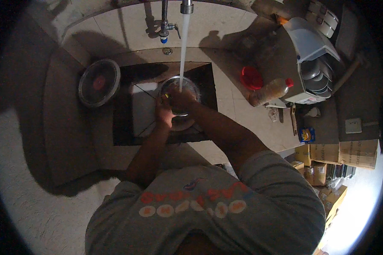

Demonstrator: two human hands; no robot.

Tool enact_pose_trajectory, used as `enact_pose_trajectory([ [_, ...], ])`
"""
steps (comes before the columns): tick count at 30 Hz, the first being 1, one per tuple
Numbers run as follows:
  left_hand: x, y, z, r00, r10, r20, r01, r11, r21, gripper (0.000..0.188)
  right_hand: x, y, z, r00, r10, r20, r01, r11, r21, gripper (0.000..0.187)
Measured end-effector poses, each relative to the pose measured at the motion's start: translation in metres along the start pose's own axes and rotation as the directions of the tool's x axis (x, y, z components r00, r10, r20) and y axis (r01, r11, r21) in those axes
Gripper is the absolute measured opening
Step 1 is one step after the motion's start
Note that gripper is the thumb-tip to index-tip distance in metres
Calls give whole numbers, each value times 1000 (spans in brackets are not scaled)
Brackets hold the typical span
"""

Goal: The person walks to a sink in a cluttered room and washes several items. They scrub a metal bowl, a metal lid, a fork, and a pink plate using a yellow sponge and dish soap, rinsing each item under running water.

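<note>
Inside the sink [142, 108], a round, shiny metal bowl [192, 81] stands under the running water [183, 51]. My left hand [164, 111] grips the bowl's left side, with a small yellow bit showing near its fingers. Down in the bowl is my right hand [181, 100], its fingers hidden by shadow and falling water. What it touches there is too dark to make out.
A tap [186, 7] and a smaller valve [164, 33] hang over the sink. Left lies a round transparent lid [98, 83]. To the right are a red lid [251, 77], a red-capped bottle [274, 90] and a dish rack [308, 49] holding plates; cardboard boxes [325, 154] stand lower right.
</note>
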State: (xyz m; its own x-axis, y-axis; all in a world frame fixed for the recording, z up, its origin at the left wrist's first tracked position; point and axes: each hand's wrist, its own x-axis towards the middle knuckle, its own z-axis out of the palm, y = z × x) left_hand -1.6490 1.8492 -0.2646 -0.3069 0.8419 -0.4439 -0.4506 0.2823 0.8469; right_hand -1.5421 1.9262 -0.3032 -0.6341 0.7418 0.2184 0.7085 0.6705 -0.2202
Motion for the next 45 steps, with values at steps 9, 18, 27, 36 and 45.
enact_pose_trajectory([
  [9, 38, -5, -21, 942, 320, 99, -299, 937, -180, 59, -1, 16, 9, 978, 44, 206, -43, 999, -11, 39],
  [18, 12, 5, -10, 917, 369, 153, -376, 927, 18, 45, 40, -33, -20, 543, 599, 588, -656, -135, 743, 37],
  [27, 55, -6, -37, 861, 495, 118, -489, 741, 459, 51, -10, 12, 7, 954, -238, -182, 203, 960, -193, 32],
  [36, -15, 17, -15, 999, 47, -4, -47, 998, -29, 65, 22, -13, -9, 867, 463, 185, -468, 627, 623, 31],
  [45, 42, -34, -59, 991, 46, -124, -18, 976, 215, 51, -25, 11, 15, 946, -87, 312, 56, 993, 107, 25],
])
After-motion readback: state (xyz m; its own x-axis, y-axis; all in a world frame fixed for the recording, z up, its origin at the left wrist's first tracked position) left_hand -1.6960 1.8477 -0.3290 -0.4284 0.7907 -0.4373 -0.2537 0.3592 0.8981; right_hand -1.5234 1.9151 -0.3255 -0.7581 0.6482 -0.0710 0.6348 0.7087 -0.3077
